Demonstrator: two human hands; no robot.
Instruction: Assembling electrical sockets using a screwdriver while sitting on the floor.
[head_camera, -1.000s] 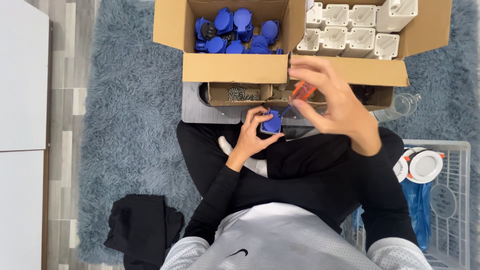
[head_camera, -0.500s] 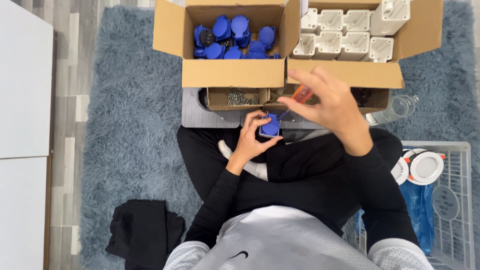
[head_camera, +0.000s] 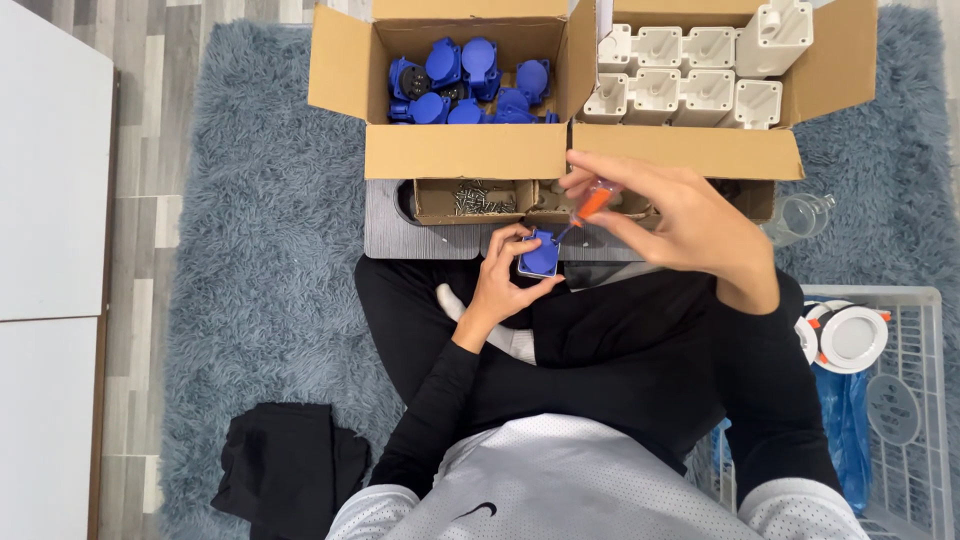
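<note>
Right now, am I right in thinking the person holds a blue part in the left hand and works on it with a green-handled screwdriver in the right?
Not quite: the head view shows the screwdriver has an orange handle, not green. The rest stands: the left hand holds the blue part, and the right hand holds the screwdriver to it.

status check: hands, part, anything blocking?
Left hand shut on blue socket. Right hand shut on orange screwdriver, tip at the socket. Nothing between them; open boxes just beyond.

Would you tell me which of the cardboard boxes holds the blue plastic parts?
The open cardboard box on the left, above the left hand, holds blue plastic socket covers; the neighbouring right-hand box holds white plastic housings.
</note>
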